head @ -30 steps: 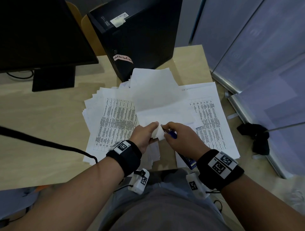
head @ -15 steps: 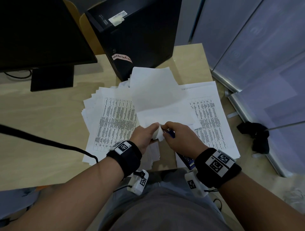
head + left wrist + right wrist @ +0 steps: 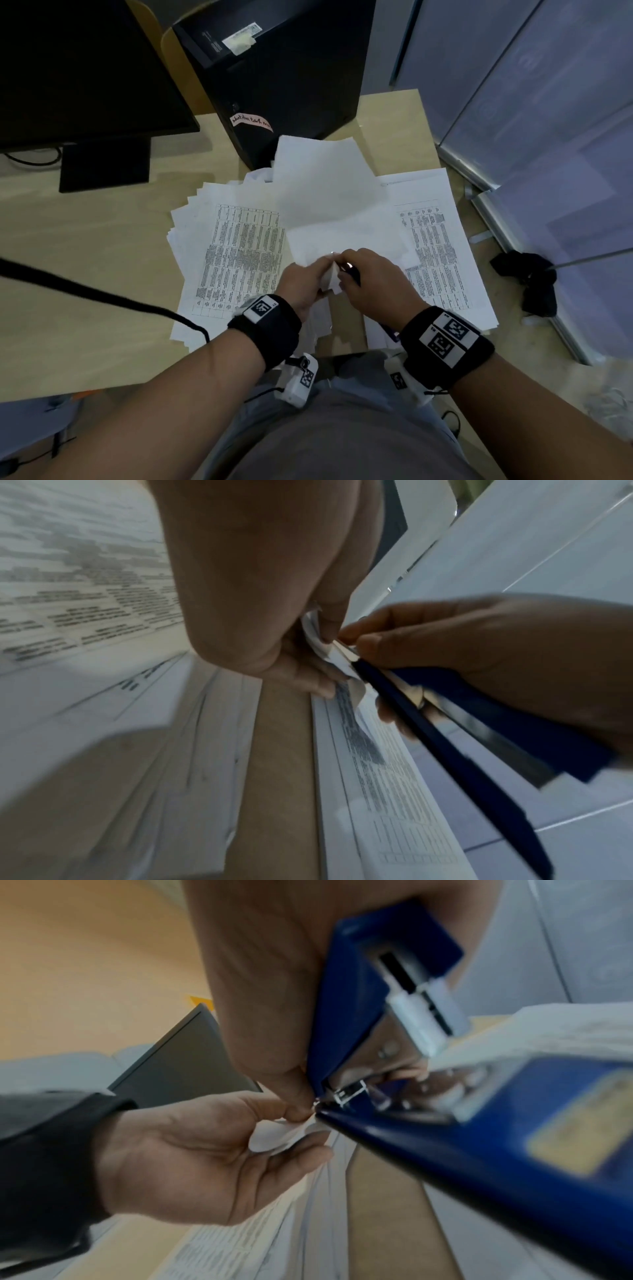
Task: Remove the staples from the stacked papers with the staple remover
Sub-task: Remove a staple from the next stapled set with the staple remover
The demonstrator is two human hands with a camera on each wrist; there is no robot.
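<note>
over a wooden desk (image 3: 102, 260) strewn with printed sheets, the left hand (image 3: 303, 282) pinches the stapled corner (image 3: 284, 1133) of the stacked papers, touching the staple remover (image 3: 445, 1131) clenched in the right hand (image 3: 375, 282), whose long body runs back toward the right wrist.

Office, monitor (image 3: 85, 68) and computer tower (image 3: 281, 78) on wooden desk (image 3: 85, 257), printed papers (image 3: 239, 253)

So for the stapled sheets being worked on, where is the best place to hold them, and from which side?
Probably the stapled corner itself, pinched from the left as the left hand does, thumb above and fingers beneath. The blue staple remover in the right hand comes in from the right with its tip at that corner, so a grip close by would brace the paper.
</note>
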